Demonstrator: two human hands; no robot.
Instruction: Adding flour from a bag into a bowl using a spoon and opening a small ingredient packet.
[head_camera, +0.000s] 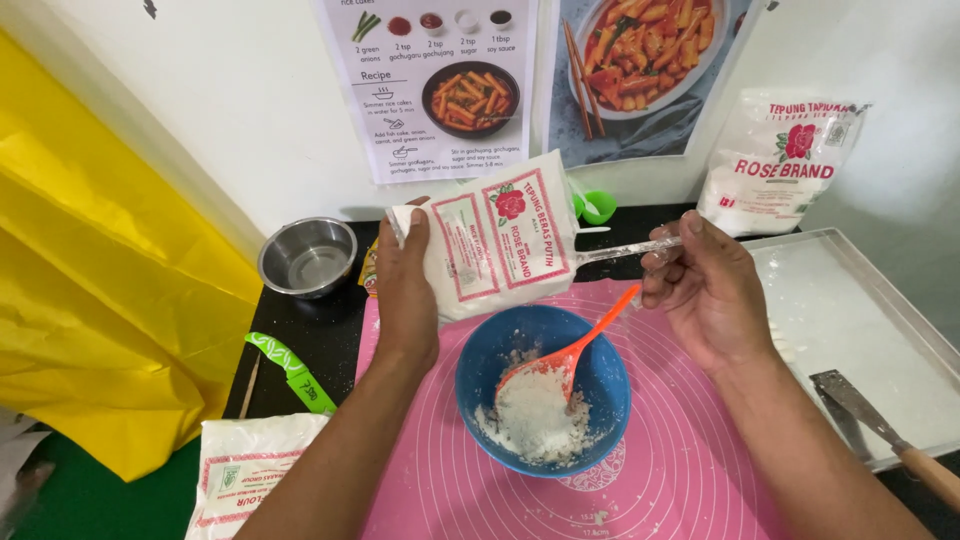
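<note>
Two bare hands work above a round blue plastic bowl (543, 390) that sits on a pink silicone baking mat (680, 460) marked with circles. The left hand (405, 290) grips a white plastic bag of flour with red printed panels (497, 235), fingers wrapped round its left edge, holding it tilted just over the far rim of the bowl. The right hand (707, 285) pinches the clear handle of a measuring spoon (625, 250) between thumb and fingertips; the handle reaches toward the bag, and its far end is hidden behind the bag. Inside the bowl lies a heap of white flour (535, 415), with an orange plastic spoon (575, 350) resting in it, its handle leaning on the bowl's right rim. To the right sits a flour-dusted metal tray (850, 320), carrying a metal scraper with a wooden handle (880, 425). A second white bag with a red flower mark (775, 165) leans on the wall behind the tray. At left are a small steel bowl (308, 257), a green-handled knife (292, 372), and another white flour bag (245, 480) at the near edge.
</note>
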